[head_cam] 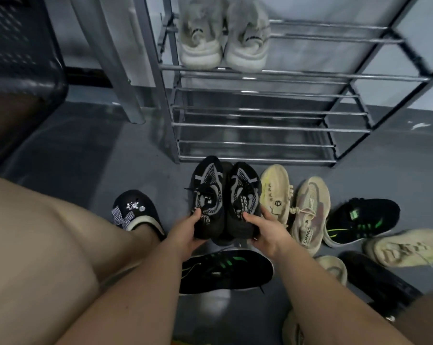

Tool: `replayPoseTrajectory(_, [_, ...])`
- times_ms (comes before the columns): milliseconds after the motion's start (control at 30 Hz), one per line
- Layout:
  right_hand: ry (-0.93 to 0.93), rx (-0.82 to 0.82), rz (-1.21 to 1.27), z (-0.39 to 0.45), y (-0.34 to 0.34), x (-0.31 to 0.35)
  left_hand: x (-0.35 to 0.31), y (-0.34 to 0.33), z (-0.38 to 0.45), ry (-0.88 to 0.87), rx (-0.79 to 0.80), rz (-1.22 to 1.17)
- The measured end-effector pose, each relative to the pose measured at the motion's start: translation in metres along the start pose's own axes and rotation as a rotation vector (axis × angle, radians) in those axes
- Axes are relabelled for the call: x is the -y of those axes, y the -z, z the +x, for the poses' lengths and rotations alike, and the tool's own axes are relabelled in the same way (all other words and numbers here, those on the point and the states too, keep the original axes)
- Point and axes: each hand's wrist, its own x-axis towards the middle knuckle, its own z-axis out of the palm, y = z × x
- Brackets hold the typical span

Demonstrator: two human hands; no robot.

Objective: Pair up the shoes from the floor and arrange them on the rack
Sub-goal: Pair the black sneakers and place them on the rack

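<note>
Both hands grip a black pair side by side at the heels: left hand (185, 231) on the left shoe (206, 195), right hand (265, 230) on the right shoe (243, 195), toes toward the rack (260, 125), above the floor.

Looked like a home entryway or maybe a dorm room, hard to say from this angle. A metal shoe rack (272, 75) stood at 12 o'clock against a pale wall, white sneakers (224, 38) on a shelf, loose shoes scattered over the grey floor (91, 158), dark mesh chair (18, 58) at 10 o'clock.
</note>
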Motion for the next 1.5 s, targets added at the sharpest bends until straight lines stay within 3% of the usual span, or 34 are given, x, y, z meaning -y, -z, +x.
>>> replayPoseTrajectory(433, [0.187,-0.052,0.225,-0.085,0.059,0.024,0.004,-0.071,-0.062,-0.065,0.299,0.212])
replayPoseTrajectory(800, [0.288,-0.052,0.178,-0.143,0.097,0.085,0.004,-0.126,-0.099,-0.057,0.460,0.189])
replayPoseTrajectory(1100, [0.390,0.001,0.050,-0.185,0.108,0.145,-0.024,-0.174,-0.139,-0.148,0.510,0.293])
replayPoseTrajectory(1500, [0.542,0.115,0.147,-0.188,0.066,0.208,-0.115,-0.205,-0.185,-0.349,0.482,0.473])
